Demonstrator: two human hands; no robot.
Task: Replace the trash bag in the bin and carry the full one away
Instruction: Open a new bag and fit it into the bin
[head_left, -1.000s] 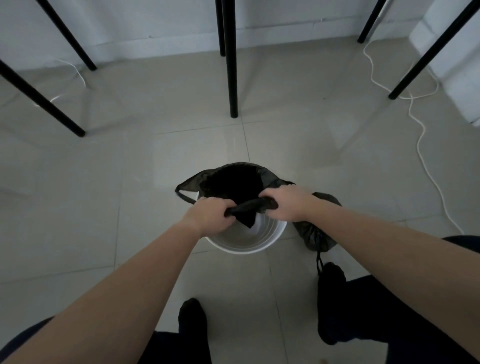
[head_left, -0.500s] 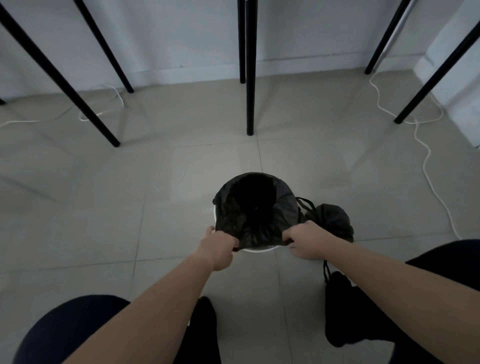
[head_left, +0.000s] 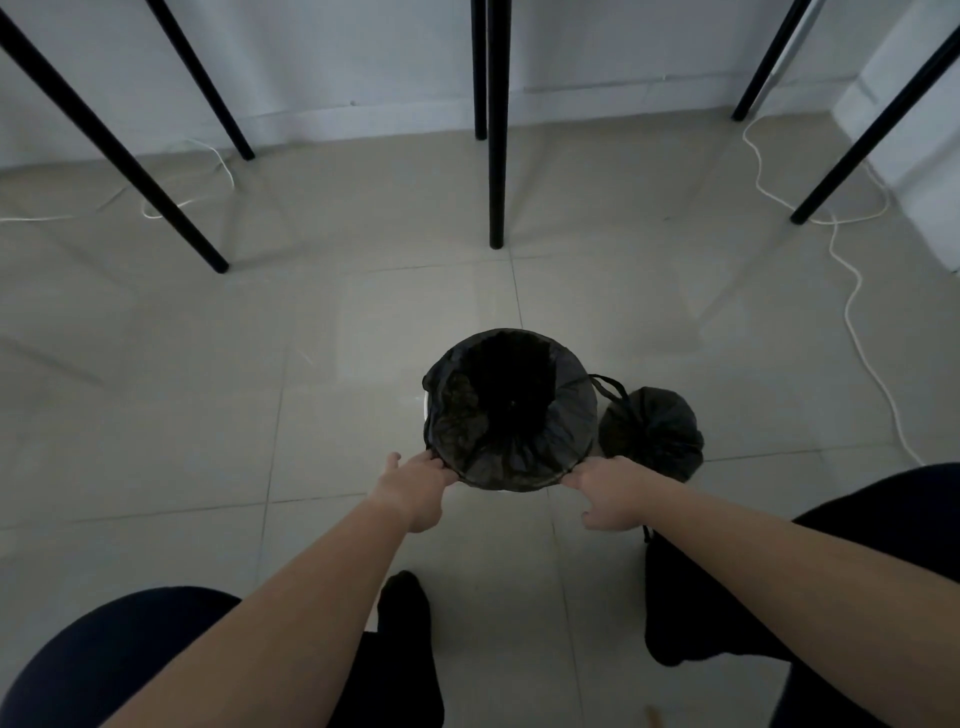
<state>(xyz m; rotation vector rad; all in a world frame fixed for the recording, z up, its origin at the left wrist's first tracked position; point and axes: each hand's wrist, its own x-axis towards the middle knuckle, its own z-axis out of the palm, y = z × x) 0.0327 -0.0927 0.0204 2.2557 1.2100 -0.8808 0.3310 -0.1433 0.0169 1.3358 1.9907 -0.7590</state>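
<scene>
Bin: standing on the floor straight ahead of the person, with only a white sliver of rim showing at its 9 o'clock because the liner is covering the rest.
Fresh bag: lying stretched over the rim with its mouth gaping open. It is folded outward, by my reading so that it is not sliding down inside once rubbish goes in.
Left hand: reaching to the bin's 7 o'clock, fingers meeting the hem; whether they are pinching it or only pressing it I cannot tell.
Right hand: reaching to the 5 o'clock side and touching the hem likewise, grip equally unclear. The two hands are working either side of the near edge, probably to be drawing the fold down evenly.
Full bag: sitting tied shut on the floor at the bin's 3 o'clock, just beside it, drawstring loop poking towards the bin and seemingly parked within reach for carrying off.
Stage: lining is looking nearly finished; carrying away is not yet starting.
</scene>
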